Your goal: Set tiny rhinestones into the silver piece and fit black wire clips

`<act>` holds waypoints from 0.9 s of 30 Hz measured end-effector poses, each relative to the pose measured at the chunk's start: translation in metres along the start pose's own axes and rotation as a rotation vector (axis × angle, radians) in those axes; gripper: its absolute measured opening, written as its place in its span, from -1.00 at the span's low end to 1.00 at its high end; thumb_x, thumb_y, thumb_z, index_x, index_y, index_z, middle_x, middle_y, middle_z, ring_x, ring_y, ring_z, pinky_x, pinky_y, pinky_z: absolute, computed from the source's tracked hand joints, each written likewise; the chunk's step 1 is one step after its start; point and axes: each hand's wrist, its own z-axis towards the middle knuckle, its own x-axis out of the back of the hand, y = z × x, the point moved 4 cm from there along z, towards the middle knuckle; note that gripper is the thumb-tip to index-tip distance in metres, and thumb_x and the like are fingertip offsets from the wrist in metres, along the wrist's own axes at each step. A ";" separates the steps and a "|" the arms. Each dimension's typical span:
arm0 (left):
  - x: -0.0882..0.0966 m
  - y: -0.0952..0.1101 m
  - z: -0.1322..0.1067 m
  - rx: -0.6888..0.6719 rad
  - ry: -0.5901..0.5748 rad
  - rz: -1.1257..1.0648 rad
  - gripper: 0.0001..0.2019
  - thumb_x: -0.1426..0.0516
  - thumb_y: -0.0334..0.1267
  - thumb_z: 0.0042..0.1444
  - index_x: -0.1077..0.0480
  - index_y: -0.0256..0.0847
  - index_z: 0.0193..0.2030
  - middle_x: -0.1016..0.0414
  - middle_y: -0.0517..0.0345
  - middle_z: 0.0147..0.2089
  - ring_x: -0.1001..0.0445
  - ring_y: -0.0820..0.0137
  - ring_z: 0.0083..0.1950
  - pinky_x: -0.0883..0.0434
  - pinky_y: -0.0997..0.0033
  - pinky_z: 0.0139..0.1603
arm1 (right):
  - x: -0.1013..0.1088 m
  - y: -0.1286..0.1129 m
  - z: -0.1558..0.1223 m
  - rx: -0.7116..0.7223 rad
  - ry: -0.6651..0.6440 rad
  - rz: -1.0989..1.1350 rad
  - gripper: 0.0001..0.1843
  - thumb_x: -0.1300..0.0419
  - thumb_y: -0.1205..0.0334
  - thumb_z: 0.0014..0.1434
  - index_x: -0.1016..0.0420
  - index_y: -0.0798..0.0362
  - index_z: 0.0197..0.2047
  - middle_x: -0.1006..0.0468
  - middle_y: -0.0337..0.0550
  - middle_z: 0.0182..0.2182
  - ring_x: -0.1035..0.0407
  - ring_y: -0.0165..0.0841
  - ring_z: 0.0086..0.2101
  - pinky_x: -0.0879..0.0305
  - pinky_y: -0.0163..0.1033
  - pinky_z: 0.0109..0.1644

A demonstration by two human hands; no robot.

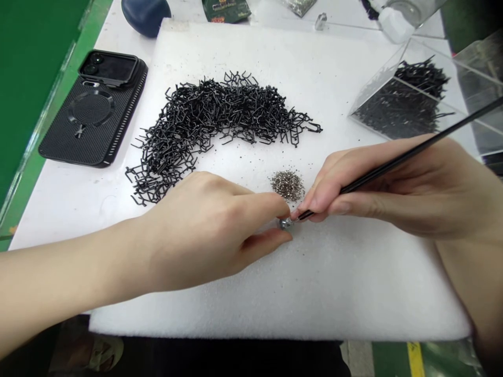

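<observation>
The left hand (212, 225), finger and thumb slightly parted, holds a shiny piece (285, 223) just nearer than the metal bits (288, 185); the right hand (412, 196) closes around a black stick (416, 148), tip beside it.

We pinch a silvery piece (285, 224) in our left hand (208, 225) | our right hand (416, 196) grips a black rod (463, 121) | bent black parts (231, 109) arc across white foam (353, 288)
</observation>
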 end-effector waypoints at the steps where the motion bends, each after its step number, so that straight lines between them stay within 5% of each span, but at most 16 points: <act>1: 0.000 0.000 0.000 0.005 -0.007 0.003 -0.86 -0.28 -0.25 0.44 -0.66 -0.25 -0.03 -0.54 0.31 -0.43 -0.36 0.52 -0.49 -0.25 0.28 -0.44 | 0.000 0.000 0.000 0.007 -0.004 -0.004 -0.95 -0.46 0.32 0.39 -0.78 -0.02 -0.14 -0.78 -0.26 -0.23 -0.69 -0.46 -0.23 -0.63 -0.49 -0.11; 14: 0.001 -0.001 0.000 -0.035 0.049 -0.021 -0.86 -0.32 -0.26 0.39 -0.67 -0.31 -0.08 -0.50 0.27 -0.49 -0.35 0.51 -0.54 -0.23 0.27 -0.52 | 0.003 0.000 0.001 0.070 -0.018 -0.048 -0.89 -0.45 0.34 0.40 -0.82 -0.06 -0.12 -0.78 -0.21 -0.24 -0.72 -0.36 -0.24 -0.69 -0.39 -0.16; 18: -0.001 -0.001 0.001 -0.039 0.060 -0.027 -0.86 -0.31 -0.25 0.40 -0.67 -0.29 -0.07 -0.52 0.29 -0.48 -0.38 0.53 -0.53 -0.25 0.31 -0.51 | 0.013 -0.004 -0.004 0.130 0.138 -0.028 -0.92 -0.44 0.17 0.46 -0.80 -0.19 -0.03 -0.78 -0.25 -0.20 -0.72 -0.30 -0.23 -0.71 -0.19 -0.22; 22: -0.002 -0.003 0.001 -0.027 0.051 -0.040 -0.88 -0.30 -0.29 0.40 -0.68 -0.28 -0.06 -0.51 0.32 -0.48 -0.37 0.55 -0.53 -0.27 0.36 -0.49 | 0.024 -0.018 -0.014 0.212 0.408 -0.419 -0.96 -0.48 0.19 0.42 -0.76 -0.16 -0.08 -0.70 -0.27 -0.22 -0.59 -0.40 -0.25 -0.52 -0.16 -0.24; 27: 0.001 -0.002 0.000 -0.013 0.073 -0.120 -0.87 -0.30 -0.29 0.39 -0.69 -0.28 -0.04 -0.43 0.38 -0.52 -0.32 0.60 -0.56 -0.29 0.48 -0.48 | 0.036 -0.029 -0.030 0.093 0.268 -0.785 -0.89 -0.41 0.24 0.42 -0.76 -0.15 -0.03 -0.77 -0.32 -0.14 -0.60 -0.38 -0.25 -0.47 -0.19 -0.25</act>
